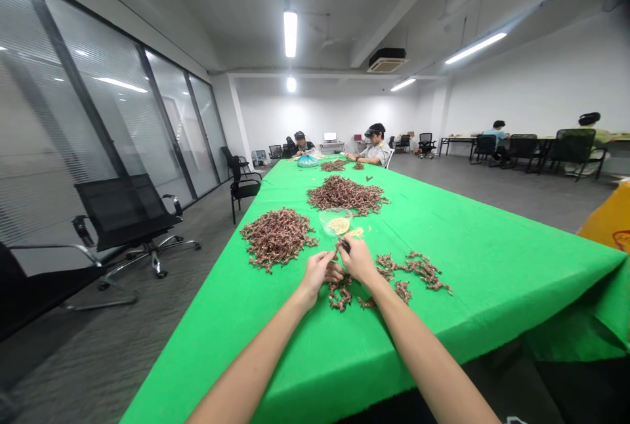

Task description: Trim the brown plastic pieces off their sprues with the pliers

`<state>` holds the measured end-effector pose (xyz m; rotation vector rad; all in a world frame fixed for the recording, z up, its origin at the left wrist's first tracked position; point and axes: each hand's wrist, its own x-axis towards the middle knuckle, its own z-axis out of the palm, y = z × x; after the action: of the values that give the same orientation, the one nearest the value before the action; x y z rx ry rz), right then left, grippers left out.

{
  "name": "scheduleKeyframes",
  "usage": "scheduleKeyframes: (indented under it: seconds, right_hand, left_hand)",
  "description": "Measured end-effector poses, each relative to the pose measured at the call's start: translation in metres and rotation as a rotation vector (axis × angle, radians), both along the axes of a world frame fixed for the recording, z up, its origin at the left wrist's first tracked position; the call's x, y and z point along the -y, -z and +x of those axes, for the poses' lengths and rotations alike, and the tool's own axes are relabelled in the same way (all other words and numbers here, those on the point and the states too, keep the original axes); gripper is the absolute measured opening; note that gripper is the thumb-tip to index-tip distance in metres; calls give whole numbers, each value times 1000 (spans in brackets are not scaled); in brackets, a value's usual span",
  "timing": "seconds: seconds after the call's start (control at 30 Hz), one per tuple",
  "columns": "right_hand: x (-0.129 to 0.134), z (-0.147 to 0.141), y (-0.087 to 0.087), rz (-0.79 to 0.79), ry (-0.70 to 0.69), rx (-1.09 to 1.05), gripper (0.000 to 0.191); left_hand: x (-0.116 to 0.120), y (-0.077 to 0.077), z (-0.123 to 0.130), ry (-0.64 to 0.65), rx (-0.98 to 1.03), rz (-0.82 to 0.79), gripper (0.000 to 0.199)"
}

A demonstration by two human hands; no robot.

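Observation:
My left hand (319,274) is closed in a pinch over the table; what sits between its fingertips is too small to make out. Close against it, my right hand (359,261) grips a slim dark tool (343,242) that points toward the left fingertips. Just beyond the fingers stands a clear plastic bowl (322,219) with pale yellow bits (339,225) inside. More pale bits (355,233) lie beside the bowl. Below and right of my hands are loose reddish-brown knobbly pieces (424,269), with a few (339,295) partly under my left hand.
A large heap of reddish-brown pieces (278,237) lies left of the bowl, another heap (347,194) behind it. The green tablecloth (472,247) covers the long table. Two people sit at its far end near a blue bag (308,161). An office chair (125,211) stands left.

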<state>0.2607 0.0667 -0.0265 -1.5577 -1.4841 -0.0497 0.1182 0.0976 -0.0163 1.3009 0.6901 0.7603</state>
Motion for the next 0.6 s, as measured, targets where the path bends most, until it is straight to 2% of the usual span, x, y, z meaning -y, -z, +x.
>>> scheduleKeyframes:
  seconds: [0.2,0.43,0.6]
  right_hand:
    - [1,2,-1,25,35,-30,23]
    - [0,3,1,30,0,-50,23]
    - [1,2,-1,56,-41,-53,23]
  left_hand:
    - [-1,0,-2,-12,3,22,29]
    - [-1,-1,-2,-36,24,40,27]
    - [-2,-1,-3,-64,27,68,33]
